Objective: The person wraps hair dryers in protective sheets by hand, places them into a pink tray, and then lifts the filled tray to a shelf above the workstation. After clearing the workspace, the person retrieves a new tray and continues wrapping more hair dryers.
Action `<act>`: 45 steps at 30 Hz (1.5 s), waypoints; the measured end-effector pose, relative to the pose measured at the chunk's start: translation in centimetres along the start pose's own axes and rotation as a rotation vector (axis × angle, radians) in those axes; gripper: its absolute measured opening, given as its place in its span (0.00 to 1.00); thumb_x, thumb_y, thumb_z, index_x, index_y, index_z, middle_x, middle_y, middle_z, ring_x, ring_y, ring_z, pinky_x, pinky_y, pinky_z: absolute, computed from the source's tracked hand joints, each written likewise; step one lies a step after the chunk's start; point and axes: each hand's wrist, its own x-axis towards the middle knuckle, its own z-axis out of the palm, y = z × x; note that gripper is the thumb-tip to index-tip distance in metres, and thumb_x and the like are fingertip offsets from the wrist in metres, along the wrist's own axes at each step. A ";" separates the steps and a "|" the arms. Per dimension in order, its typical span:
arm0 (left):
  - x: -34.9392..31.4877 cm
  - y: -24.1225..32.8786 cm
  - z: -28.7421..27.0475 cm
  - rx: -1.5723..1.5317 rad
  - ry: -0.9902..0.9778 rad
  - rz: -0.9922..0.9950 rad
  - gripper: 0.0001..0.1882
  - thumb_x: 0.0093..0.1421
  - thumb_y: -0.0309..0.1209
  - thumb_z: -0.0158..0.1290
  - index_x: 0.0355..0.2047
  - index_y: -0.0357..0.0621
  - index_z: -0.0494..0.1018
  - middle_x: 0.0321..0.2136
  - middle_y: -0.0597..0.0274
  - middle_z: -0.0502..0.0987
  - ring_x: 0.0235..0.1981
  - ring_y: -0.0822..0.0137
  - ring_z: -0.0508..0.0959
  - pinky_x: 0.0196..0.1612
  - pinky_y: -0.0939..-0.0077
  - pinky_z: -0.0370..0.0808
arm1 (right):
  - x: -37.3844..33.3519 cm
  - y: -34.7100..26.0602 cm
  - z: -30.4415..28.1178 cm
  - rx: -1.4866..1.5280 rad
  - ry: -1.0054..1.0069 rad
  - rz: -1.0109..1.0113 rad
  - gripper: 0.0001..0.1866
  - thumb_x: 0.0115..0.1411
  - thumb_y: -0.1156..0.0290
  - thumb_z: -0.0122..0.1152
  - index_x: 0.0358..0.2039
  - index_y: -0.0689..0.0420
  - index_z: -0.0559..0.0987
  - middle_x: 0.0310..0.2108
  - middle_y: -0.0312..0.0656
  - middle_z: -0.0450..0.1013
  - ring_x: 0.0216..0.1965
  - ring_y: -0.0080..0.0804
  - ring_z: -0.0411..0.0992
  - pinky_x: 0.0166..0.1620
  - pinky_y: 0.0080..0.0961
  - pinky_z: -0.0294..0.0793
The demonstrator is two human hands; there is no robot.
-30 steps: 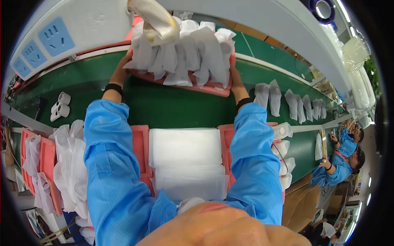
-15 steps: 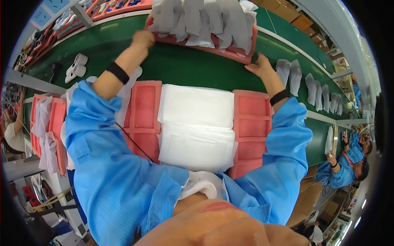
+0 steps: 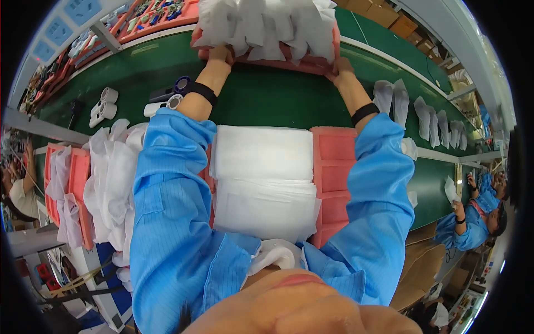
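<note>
At the far side of the bench stands a pink tray (image 3: 314, 66) filled with several objects in whitish translucent bags (image 3: 253, 25). My left hand (image 3: 221, 54) is closed on the tray's front edge toward its left end, fingertips partly hidden. The tray's right front corner is gripped by my right hand (image 3: 342, 68), its fingers partly out of sight. Nearer to me, a stack of white sheets or flat bags (image 3: 264, 151) and a second, looser stack (image 3: 264, 206) lie across a pink divided tray (image 3: 334, 167).
Small round-headed devices (image 3: 167, 104) and white devices (image 3: 104, 107) lie left on the green bench (image 3: 278, 100). Bagged objects (image 3: 111, 178) are heaped at left. More bagged pieces (image 3: 400, 103) stand in a row at right. A co-worker (image 3: 473, 222) sits far right.
My left hand has swung rightward from beside the tray onto its front edge. The tray has shifted slightly left and away, and my right hand has moved with its corner.
</note>
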 end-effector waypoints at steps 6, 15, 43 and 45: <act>7.0 -3.6 2.9 -0.105 -0.301 0.057 0.05 0.48 0.21 0.43 0.24 0.46 0.66 0.20 0.66 0.66 0.17 0.72 0.66 0.22 0.75 0.66 | 12.4 -1.0 -6.5 -0.919 -0.139 -0.881 0.05 0.47 0.82 0.55 0.16 0.62 0.71 0.17 0.42 0.64 0.22 0.33 0.65 0.30 0.36 0.70; 19.3 -7.8 3.5 0.061 -0.414 0.454 0.12 0.50 0.22 0.48 0.10 0.40 0.66 0.15 0.57 0.71 0.17 0.62 0.73 0.22 0.69 0.70 | 16.0 -0.3 -0.7 -0.646 0.012 -1.331 0.15 0.47 0.83 0.62 0.10 0.66 0.66 0.17 0.50 0.68 0.28 0.41 0.74 0.31 0.32 0.73; -23.5 -1.3 13.2 0.575 -0.481 0.033 0.30 0.43 0.16 0.44 0.51 0.40 0.63 0.48 0.55 0.68 0.42 0.68 0.73 0.38 0.81 0.70 | -5.2 -4.0 -77.2 -1.409 0.822 -0.452 0.50 0.34 0.62 0.73 0.59 0.58 0.59 0.53 0.58 0.63 0.55 0.51 0.62 0.55 0.36 0.64; -26.4 -0.3 13.2 0.682 -0.496 0.043 0.28 0.43 0.17 0.44 0.50 0.40 0.65 0.47 0.57 0.69 0.39 0.70 0.73 0.37 0.83 0.69 | -6.0 -2.3 -78.0 -1.218 0.714 -0.369 0.48 0.33 0.66 0.72 0.58 0.57 0.61 0.50 0.56 0.67 0.51 0.52 0.65 0.53 0.37 0.66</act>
